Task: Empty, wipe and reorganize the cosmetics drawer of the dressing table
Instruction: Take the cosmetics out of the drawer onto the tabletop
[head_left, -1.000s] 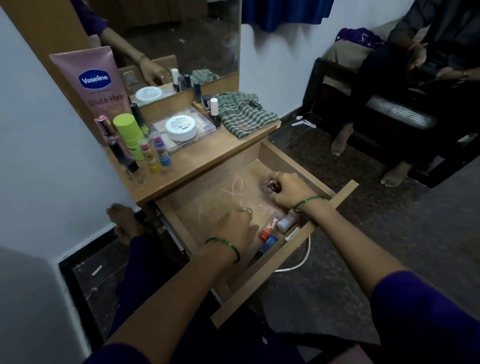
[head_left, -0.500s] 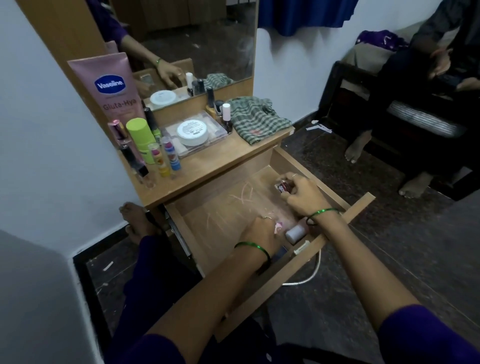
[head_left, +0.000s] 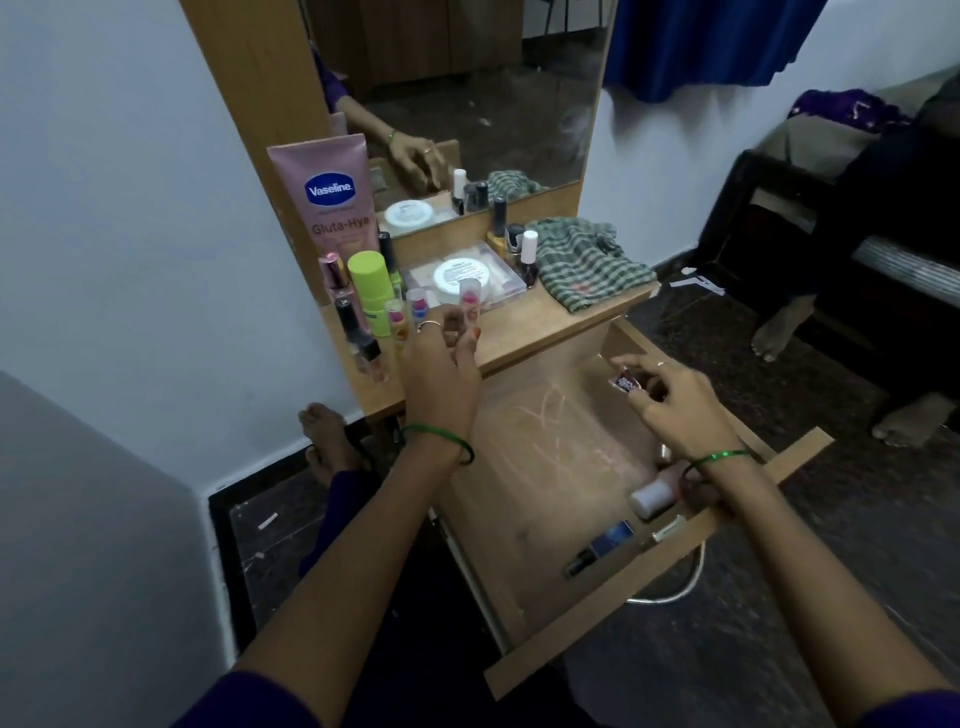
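2 hands are at work over the open drawer. The left hand pinches a small lip balm stick between thumb and fingers, holding it upright above the front edge of the worktop. The right hand pinches a small dark red item at its fingertips, above the far right corner of the drawer; what the item is cannot be told.

Progress, as a judgement: emptying is well advanced but not complete.
1. Moved out: a Vaseline tube, a green-capped stick, several small bottles and sticks, a round white jar and nail polish bottles, all beyond the left fingers on the worktop.
2. Remaining in the drawer: a white-capped bottle lying under the right wrist, a dark blue item and a small white piece against the front panel.
3. Not yet done: wiping and reorganizing. A checked cloth lies crumpled on the worktop, beyond the right fingers.

Drawer condition: pulled fully out, light wood, floor marked with pale scribbled streaks.
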